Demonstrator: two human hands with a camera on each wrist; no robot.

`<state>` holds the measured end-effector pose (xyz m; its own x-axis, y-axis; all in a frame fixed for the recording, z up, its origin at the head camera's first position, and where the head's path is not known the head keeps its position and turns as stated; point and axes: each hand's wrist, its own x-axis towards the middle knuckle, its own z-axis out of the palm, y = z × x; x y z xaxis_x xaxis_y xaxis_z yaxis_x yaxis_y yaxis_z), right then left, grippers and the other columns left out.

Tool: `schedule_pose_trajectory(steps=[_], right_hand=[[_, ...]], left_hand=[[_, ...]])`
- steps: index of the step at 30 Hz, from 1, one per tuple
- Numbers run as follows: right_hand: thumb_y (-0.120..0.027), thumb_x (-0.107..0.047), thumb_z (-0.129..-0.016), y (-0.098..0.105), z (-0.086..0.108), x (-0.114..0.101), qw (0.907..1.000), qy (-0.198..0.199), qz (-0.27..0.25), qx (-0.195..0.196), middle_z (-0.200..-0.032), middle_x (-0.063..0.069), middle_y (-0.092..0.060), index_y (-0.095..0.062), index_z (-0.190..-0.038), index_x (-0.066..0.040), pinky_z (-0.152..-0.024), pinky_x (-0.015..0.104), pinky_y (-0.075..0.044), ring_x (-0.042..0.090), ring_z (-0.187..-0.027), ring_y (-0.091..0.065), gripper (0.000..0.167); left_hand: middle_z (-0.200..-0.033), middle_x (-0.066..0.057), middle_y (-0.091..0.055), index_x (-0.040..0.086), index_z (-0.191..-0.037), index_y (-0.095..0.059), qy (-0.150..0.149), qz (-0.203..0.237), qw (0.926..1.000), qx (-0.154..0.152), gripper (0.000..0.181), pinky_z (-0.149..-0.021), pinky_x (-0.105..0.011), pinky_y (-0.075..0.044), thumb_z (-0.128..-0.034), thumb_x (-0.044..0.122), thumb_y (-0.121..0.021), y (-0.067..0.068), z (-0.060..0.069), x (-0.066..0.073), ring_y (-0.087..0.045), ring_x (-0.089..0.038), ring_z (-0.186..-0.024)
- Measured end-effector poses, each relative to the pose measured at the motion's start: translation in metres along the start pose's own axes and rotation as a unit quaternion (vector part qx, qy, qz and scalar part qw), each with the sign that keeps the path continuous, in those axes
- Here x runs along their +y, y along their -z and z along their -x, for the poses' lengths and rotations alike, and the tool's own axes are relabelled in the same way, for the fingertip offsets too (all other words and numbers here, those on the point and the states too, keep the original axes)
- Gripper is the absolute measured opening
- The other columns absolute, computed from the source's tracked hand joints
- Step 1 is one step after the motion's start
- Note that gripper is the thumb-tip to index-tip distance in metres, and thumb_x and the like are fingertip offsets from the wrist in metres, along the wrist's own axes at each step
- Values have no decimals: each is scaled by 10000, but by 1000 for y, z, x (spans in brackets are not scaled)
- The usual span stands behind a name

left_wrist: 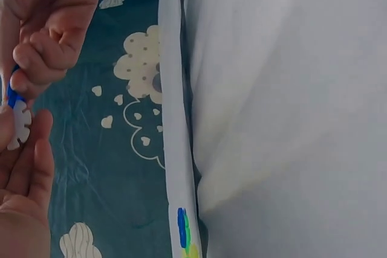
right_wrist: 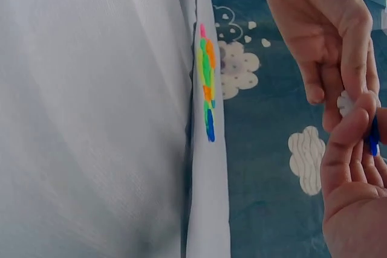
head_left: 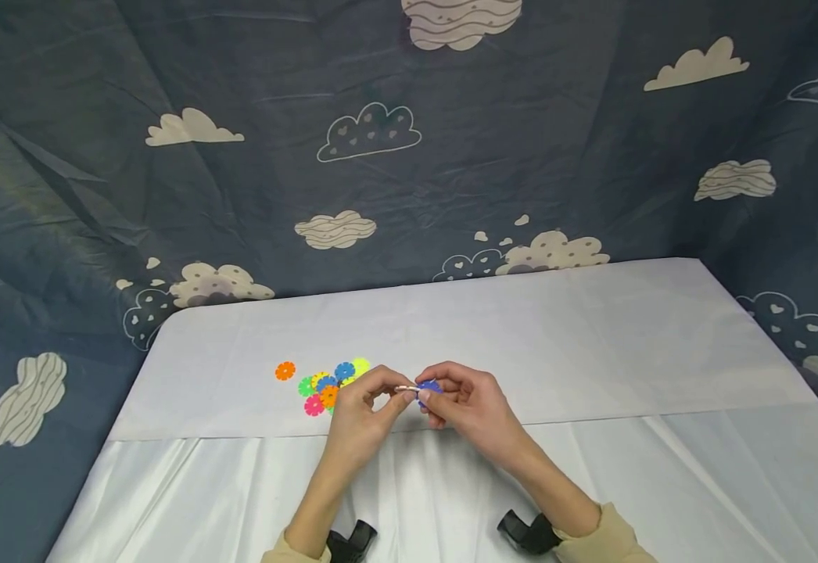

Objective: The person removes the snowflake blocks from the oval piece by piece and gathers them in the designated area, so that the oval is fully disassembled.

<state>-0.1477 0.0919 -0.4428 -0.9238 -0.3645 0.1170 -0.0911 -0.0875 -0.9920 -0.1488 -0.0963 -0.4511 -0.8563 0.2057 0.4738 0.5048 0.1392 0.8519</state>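
Both hands meet over the table near its front fold. My left hand [head_left: 365, 410] pinches a white notched plastic disc [left_wrist: 22, 126] between thumb and fingers. A blue notched disc [head_left: 433, 386] is pinched by my right hand [head_left: 475, 407]. The two discs touch at their edges, the blue one set across the white one; fingers cover how deep their slots engage. In the right wrist view, the white disc [right_wrist: 345, 104] shows behind the fingertips and the blue disc [right_wrist: 373, 138] is seen nearly edge-on.
Left of my left hand lies a loose pile of notched discs [head_left: 329, 396] in orange, pink, green, yellow and blue. A single orange disc [head_left: 285, 371] sits apart at its left. White cloth covers the table [head_left: 557, 336]; a dark cloud-print curtain [head_left: 275, 188] hangs behind.
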Motion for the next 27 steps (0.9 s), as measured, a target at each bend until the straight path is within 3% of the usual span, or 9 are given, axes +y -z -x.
schedule_pose_trajectory(steps=[4,6,9,12,15,19,23,27], right_hand=[[-680,-112,-938,-1,-1,0,10000,-31,-30,73,-824,164,-647,-643,-1084,6,-641,311,-571,255,-632,-614,192],[-680,-108,-938,0,-2,-1,9999,-64,-123,8,-832,164,-652,-641,-1082,18,-641,317,-573,220,-637,-615,196],[-672,-101,-942,1,-3,-2,9994,-95,-274,-192,-847,171,-655,-632,-1092,43,-640,319,-570,168,-650,-613,212],[-671,-87,-939,5,-4,-5,9990,-160,-316,-278,-837,172,-654,-628,-1097,58,-626,299,-560,157,-644,-609,219],[-673,-78,-933,11,-4,-7,9994,-213,-218,-179,-825,179,-656,-635,-1087,49,-618,285,-550,168,-633,-609,203],[-674,-92,-938,14,-5,-7,9997,-179,-131,-82,-853,237,-652,-636,-1093,27,-636,302,-554,205,-644,-612,200],[-679,-102,-936,13,-5,-4,9999,-123,-93,8,-861,248,-641,-634,-1099,16,-650,316,-560,236,-655,-612,207],[-689,-110,-930,13,-4,0,9996,-13,174,228,-845,228,-631,-659,-1105,-35,-592,308,-532,296,-644,-584,193]], left_hand=[[-864,43,-671,129,-920,-698,101,-356,9993,27,99,-838,-325,-521,-885,40,-721,-1,0,4,-609,-161,-830],[-872,50,-666,144,-926,-694,199,-260,9994,-61,79,-852,-338,-520,-900,70,-710,1,-1,5,-613,-167,-848],[-896,-17,-662,108,-945,-683,426,299,9983,-252,36,-867,-344,-520,-922,81,-688,6,-2,6,-625,-218,-878],[-929,-134,-645,23,-986,-640,645,1082,9912,-403,41,-868,-357,-529,-950,42,-639,13,-3,5,-647,-287,-904],[-944,-211,-624,-39,-1011,-593,785,1456,9852,-443,71,-848,-372,-542,-960,8,-608,19,-4,3,-651,-380,-913],[-929,-194,-639,-41,-1006,-621,1142,1186,9863,-146,108,-847,-366,-541,-942,40,-651,25,-7,2,-654,-391,-908],[-911,-193,-670,-2,-984,-672,1672,798,9822,316,116,-822,-396,-548,-913,84,-705,31,-8,2,-668,-363,-882],[-908,-197,-686,43,-958,-696,1922,224,9804,360,62,-762,-367,-548,-908,77,-708,34,-7,1,-655,-418,-884]])
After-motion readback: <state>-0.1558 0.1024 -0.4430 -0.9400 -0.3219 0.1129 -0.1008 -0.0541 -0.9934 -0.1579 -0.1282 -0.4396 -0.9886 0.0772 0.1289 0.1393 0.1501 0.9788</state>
